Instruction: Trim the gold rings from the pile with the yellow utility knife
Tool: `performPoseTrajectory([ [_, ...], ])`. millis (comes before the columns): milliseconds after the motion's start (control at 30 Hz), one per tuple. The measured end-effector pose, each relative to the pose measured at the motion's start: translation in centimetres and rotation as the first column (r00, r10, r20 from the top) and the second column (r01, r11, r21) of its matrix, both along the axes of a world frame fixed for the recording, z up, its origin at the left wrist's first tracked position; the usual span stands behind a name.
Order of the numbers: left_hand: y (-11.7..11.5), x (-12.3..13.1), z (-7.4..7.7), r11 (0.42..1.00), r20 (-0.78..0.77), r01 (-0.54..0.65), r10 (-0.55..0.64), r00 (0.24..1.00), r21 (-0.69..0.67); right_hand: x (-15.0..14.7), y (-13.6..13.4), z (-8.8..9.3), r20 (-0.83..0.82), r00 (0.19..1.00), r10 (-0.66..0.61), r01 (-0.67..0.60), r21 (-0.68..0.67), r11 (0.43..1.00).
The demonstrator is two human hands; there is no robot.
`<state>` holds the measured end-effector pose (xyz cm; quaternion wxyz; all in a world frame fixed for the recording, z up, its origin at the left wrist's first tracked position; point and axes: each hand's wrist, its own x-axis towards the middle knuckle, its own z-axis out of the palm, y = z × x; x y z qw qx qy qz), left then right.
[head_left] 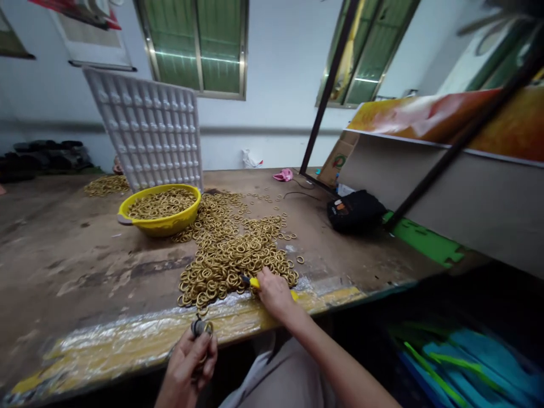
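A big heap of brass-coloured rings [232, 252] lies spread on the worn wooden workbench [76, 266]. My right hand [275, 294] rests at the heap's near edge, closed round a yellow-handled tool [254, 281] whose dark tip points into the rings. My left hand [190, 362] is lower, just off the bench's front edge, fingers closed on a brass ring [207, 327] and a small dark piece [197, 327] beside it.
A yellow bowl [160, 222] full of rings stands behind the heap, with a white moulded tray [147, 127] leaning upright behind it. More rings [106, 185] lie far left. A black pouch [355, 209], pink item [283, 175] and slanted board [446, 187] sit right.
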<state>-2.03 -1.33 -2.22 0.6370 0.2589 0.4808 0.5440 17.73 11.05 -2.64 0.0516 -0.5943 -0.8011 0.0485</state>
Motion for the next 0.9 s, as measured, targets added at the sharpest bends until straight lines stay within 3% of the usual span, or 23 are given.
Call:
performPoseTrajectory([
  [233, 0.7, 0.9, -0.7, 0.999, -0.094, 0.046, -0.047, 0.994, -0.012, 0.3, 0.3, 0.6, -0.224, 0.973, -0.045, 0.038, -0.034, 0.999],
  [367, 1.2, 1.1, -1.8, 0.99, 0.044, 0.143, -0.142, 0.989, -0.002, 0.2, -0.2, 1.1, -0.417, 0.907, -0.061, 0.029, -0.083, 0.996],
  [433, 1.5, 1.0, -2.0, 0.984, 0.185, 0.176, -0.168, 0.968, -0.03, -0.2, -0.9, 1.3, -0.643, 0.756, -0.117, -0.055, -0.241, 0.969],
  [500, 1.8, 1.1, -2.0, 0.98, 0.294, 0.193, -0.171, 0.94, -0.048, -0.9, -1.8, 1.5, -0.854, 0.422, -0.305, -0.261, -0.436, 0.861],
  [567, 2.2, 1.4, -1.7, 0.98, 0.31, 0.19, -0.165, 0.936, -0.054, -1.6, -2.7, 1.5, -0.843, 0.101, -0.528, -0.483, -0.505, 0.715],
  [600, 2.3, 1.6, -1.5, 0.982, 0.283, 0.183, -0.162, 0.945, -0.05, -2.0, -3.1, 1.4, -0.808, 0.024, -0.589, -0.544, -0.505, 0.67],
  [700, 3.0, 2.1, -1.3, 0.987, 0.175, 0.159, -0.152, 0.973, -0.024, -3.0, -3.7, 0.5, -0.751, -0.071, -0.656, -0.604, -0.491, 0.628],
  [900, 3.8, 2.3, -1.9, 0.991, 0.168, 0.135, -0.13, 0.977, -0.021, -4.1, -3.9, -0.8, -0.742, -0.118, -0.66, -0.599, -0.477, 0.644],
])
